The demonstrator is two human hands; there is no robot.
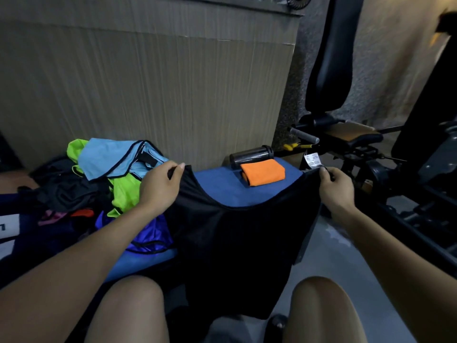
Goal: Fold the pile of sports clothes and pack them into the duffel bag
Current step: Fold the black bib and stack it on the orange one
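A black garment (237, 243) is shown held up by its top edge, stretched between the two hands and hanging down in front of the knees. The left hand (159, 186) is closed on the garment's upper left corner, thumb and fingers pinching the fabric; the right hand (335, 188) is likewise clamped on the upper right corner, just below a white label (312, 160) that stands up from the edge. The hands are held well apart, and the top edge sags in a curve between them. Behind the garment, a blue worktop (222, 189) is seen, on which a folded orange cloth (263, 172) lies; a dark cylindrical bottle (251, 154) lies on its side just behind the cloth. To the left of the left hand, a pile of unfolded clothes is heaped: a light blue piece with black trim (111, 157) on top, a lime green piece (123, 191) beneath it, black items (64, 191) further left, and a shiny purple piece (150, 233) nearest the left forearm. Dark gym equipment (346, 139) is visible to the right.
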